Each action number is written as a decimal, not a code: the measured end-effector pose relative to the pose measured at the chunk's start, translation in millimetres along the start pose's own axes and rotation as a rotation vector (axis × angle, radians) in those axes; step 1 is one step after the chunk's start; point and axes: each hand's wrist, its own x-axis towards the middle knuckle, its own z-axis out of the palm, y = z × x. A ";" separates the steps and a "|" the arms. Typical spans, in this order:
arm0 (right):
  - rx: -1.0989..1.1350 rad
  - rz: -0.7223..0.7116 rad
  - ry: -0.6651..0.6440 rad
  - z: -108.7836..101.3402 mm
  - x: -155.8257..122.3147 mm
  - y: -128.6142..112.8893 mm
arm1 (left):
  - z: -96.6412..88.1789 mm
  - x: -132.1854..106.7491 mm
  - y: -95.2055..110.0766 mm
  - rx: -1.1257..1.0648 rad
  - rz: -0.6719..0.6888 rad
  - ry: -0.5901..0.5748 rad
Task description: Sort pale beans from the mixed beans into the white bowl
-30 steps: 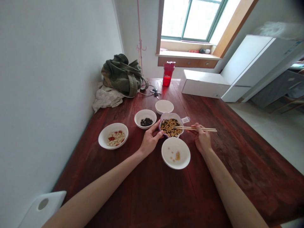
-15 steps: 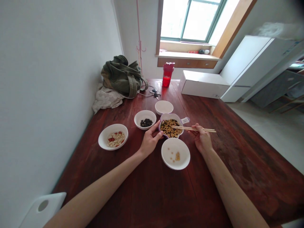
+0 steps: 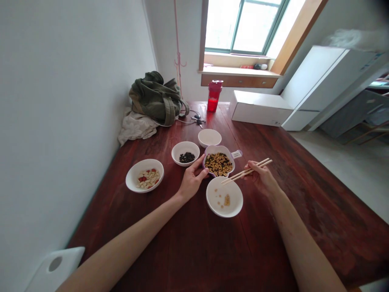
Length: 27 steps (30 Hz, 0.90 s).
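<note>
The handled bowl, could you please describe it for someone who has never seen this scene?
On the reddish-brown table, find the left hand. It touches the handled bowl, which holds mixed yellow and dark pieces. Unlike the round white bowls nearby, this one has a scalloped, purple-edged outline and a short handle.

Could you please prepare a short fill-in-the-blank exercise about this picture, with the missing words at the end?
1. The right hand holds a pair of ____ pointing toward the nearest white bowl.
2. The left hand touches the handled bowl, which contains yellow and ____ pieces.
3. The bottle to the left of the white box is ____ in colour.

Missing words: chopsticks; black; red.
</note>
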 end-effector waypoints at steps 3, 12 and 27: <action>0.043 -0.055 0.056 -0.7 4.4 3.2 | -0.6 0.8 -1.1 0.000 0.006 -0.001; 0.086 -0.228 0.246 3.0 14.0 19.5 | -0.5 0.8 -1.4 -0.002 0.019 -0.010; 0.036 -0.228 0.273 11.1 12.8 27.2 | 0.7 0.0 0.6 0.000 0.003 -0.005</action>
